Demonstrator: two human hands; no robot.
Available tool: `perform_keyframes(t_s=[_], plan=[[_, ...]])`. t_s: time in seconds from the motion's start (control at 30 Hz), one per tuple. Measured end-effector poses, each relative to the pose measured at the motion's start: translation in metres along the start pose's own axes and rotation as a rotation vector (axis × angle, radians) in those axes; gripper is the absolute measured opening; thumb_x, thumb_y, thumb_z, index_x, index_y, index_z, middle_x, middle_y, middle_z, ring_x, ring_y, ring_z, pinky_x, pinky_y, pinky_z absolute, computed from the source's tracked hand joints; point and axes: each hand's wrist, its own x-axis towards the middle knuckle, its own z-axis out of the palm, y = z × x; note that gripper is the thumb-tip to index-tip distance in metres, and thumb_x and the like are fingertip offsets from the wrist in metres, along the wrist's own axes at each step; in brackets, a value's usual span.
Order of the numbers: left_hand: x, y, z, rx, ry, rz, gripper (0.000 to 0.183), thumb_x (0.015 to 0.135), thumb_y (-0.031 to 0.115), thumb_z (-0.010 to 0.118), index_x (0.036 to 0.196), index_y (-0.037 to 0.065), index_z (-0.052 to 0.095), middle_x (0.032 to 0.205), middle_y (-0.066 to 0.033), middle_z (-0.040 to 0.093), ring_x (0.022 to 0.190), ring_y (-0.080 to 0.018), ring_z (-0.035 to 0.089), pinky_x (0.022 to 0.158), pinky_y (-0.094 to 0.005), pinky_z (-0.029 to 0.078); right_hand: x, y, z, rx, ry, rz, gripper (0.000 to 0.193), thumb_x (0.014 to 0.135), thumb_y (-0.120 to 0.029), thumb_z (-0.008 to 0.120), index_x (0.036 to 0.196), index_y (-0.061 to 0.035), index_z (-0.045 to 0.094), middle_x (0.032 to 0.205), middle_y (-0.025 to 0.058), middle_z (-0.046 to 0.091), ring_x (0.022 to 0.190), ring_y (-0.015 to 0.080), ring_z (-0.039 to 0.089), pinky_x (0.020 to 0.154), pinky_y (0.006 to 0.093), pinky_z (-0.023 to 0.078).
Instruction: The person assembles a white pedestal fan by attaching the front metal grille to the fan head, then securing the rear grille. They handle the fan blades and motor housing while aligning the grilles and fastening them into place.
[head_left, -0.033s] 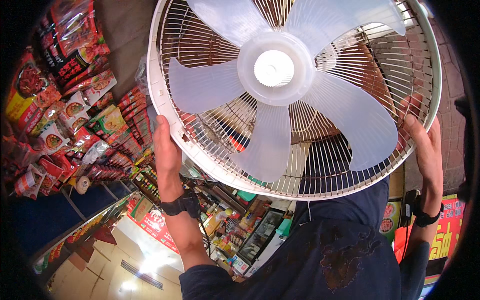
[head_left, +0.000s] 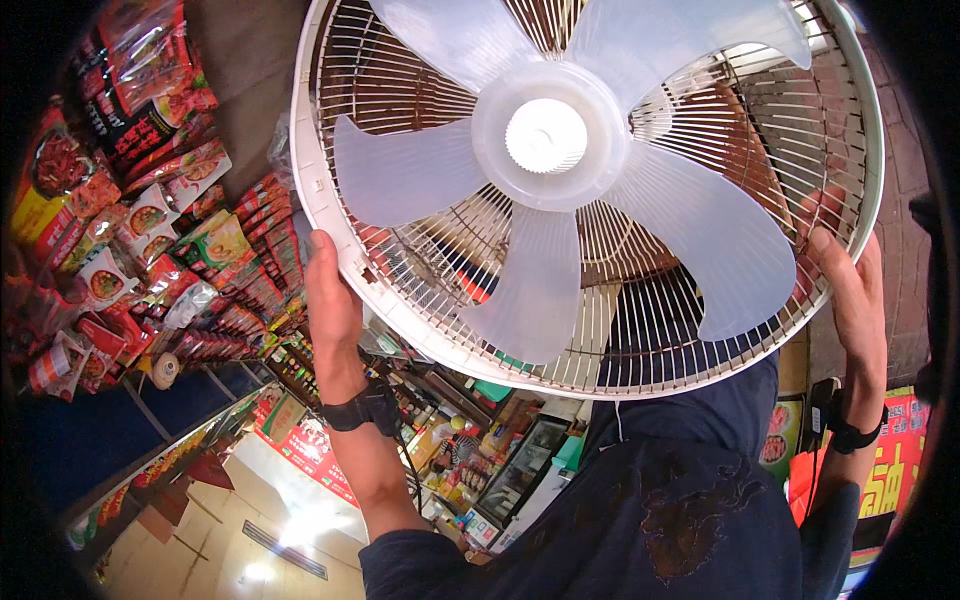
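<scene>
Fan: white, five-bladed, wire guard, pale rim; held up between both hands before wearer's dark shirt. Left hand: gripping left rim, thumb along outside; fingers hidden, curl cannot be told. Right hand: closed on right rim, thumb over edge, fingers behind wires. Packets: mostly red, printed, massed at left. Sign: red, large yellow lettering. Against earlier frame: fan fractionally further left; both holds unchanged.

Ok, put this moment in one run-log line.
left-hand grip: on fan guard rim, left side | right-hand grip: same rim, right side | fan blades: uncovered toward camera | left background: food packets
</scene>
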Motion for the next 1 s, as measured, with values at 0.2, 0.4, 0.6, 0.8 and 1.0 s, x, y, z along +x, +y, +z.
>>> perform_keyframes(t_s=[0.2,0.4,0.6,0.8,1.0], plan=[[0.002,0.001,0.000,-0.059,-0.002,-0.043,0.061,0.112,0.051,0.038,0.132,-0.003,0.058,0.106,-0.0111,0.071,0.083,-0.0175,0.067,0.070,-0.0318,0.057,-0.002,0.001,0.001,-0.010,-0.001,0.011,0.050,0.098,-0.026,0.065,0.137,0.0028,0.053,0.111,0.0090,0.066,0.071,0.0110,0.061,0.059,0.0267,0.051],[0.009,0.001,-0.001,-0.108,-0.059,-0.066,0.059,0.113,0.049,0.038,0.133,-0.002,0.057,0.108,-0.0116,0.071,0.084,-0.0179,0.068,0.073,-0.0315,0.058,0.000,-0.002,-0.003,-0.041,-0.039,0.014,0.053,0.098,-0.027,0.066,0.138,0.0033,0.052,0.114,0.0103,0.066,0.074,0.0116,0.063,0.059,0.0264,0.051],[0.007,0.005,0.006,-0.040,0.011,-0.012,0.057,0.112,0.048,0.039,0.132,-0.002,0.058,0.106,-0.0132,0.072,0.080,-0.0171,0.068,0.069,-0.0302,0.057,-0.001,0.000,-0.001,-0.009,0.006,0.013,0.054,0.098,-0.028,0.067,0.139,0.0033,0.052,0.114,0.0098,0.066,0.079,0.0118,0.064,0.059,0.0251,0.052],[-0.002,0.011,0.005,0.075,0.088,0.002,0.064,0.111,0.054,0.036,0.120,-0.004,0.062,0.083,-0.0097,0.066,0.067,-0.0166,0.063,0.060,-0.0314,0.053,-0.001,-0.003,-0.003,-0.038,-0.024,-0.002,0.054,0.097,-0.029,0.068,0.138,0.0026,0.052,0.114,0.0098,0.066,0.073,0.0109,0.063,0.055,0.0246,0.052],[-0.006,0.020,0.004,0.010,0.003,0.120,0.063,0.113,0.050,0.035,0.139,-0.003,0.055,0.096,-0.0067,0.065,0.066,-0.0141,0.062,0.057,-0.0287,0.052,-0.001,-0.005,-0.001,0.039,-0.036,0.012,0.055,0.097,-0.031,0.070,0.138,0.0017,0.051,0.109,0.0091,0.066,0.064,0.0102,0.061,0.053,0.0244,0.051]])
